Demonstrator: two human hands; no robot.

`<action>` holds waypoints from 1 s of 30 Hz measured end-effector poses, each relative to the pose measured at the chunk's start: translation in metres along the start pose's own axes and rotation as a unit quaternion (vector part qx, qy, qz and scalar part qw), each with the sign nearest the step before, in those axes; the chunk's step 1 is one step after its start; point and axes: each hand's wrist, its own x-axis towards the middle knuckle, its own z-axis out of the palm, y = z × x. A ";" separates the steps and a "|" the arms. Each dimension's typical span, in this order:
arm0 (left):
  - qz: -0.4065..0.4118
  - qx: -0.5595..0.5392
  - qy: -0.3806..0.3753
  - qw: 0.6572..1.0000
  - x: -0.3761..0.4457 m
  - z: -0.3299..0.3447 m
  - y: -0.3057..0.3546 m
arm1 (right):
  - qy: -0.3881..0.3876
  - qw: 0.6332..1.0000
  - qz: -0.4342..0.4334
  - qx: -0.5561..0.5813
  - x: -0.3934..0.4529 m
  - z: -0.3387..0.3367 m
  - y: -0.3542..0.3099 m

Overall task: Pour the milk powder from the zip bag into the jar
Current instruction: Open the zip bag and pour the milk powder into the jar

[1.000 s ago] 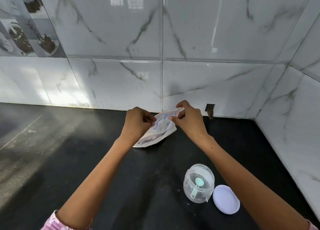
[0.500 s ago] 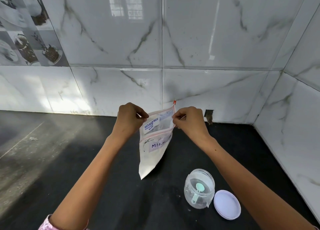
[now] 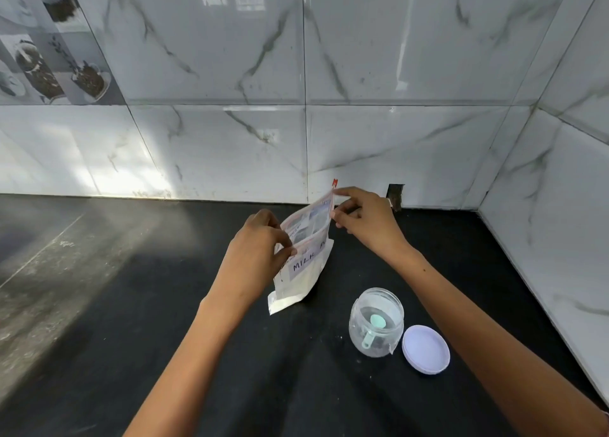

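Note:
A white zip bag (image 3: 304,265) labelled "MILK" stands upright on the black counter, its bottom corner touching the surface. My left hand (image 3: 255,255) pinches the near side of its top strip, and my right hand (image 3: 365,220) pinches the far top corner by a small red tab. A clear plastic jar (image 3: 376,323) stands uncapped to the bag's right, with a small mint-green scoop inside it. The jar's round white lid (image 3: 425,349) lies flat beside it on the right.
The black counter (image 3: 164,321) runs left, grey and sunlit at the far left. Marble-tiled walls close the back and the right side, meeting in a corner. A small dark notch (image 3: 395,196) sits at the back wall's base behind my right hand.
The bag went from lying flat to hanging in the air, and has now come down so its bottom rests on the counter. My hands have spread a little along its top.

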 end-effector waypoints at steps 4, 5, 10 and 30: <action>-0.031 0.016 0.045 0.998 -0.004 0.005 0.002 | -0.039 0.999 -0.010 -0.034 -0.027 -0.008 0.013; -0.034 0.014 0.059 0.998 -0.005 0.007 0.002 | -0.083 0.994 -0.010 -0.076 -0.035 -0.011 0.019; -0.024 0.034 0.104 0.994 -0.015 0.017 0.007 | -0.306 0.897 0.032 -0.318 -0.073 -0.016 0.049; 0.038 0.055 0.174 0.982 -0.011 0.017 -0.010 | -0.156 0.953 0.024 -0.258 -0.057 0.022 0.059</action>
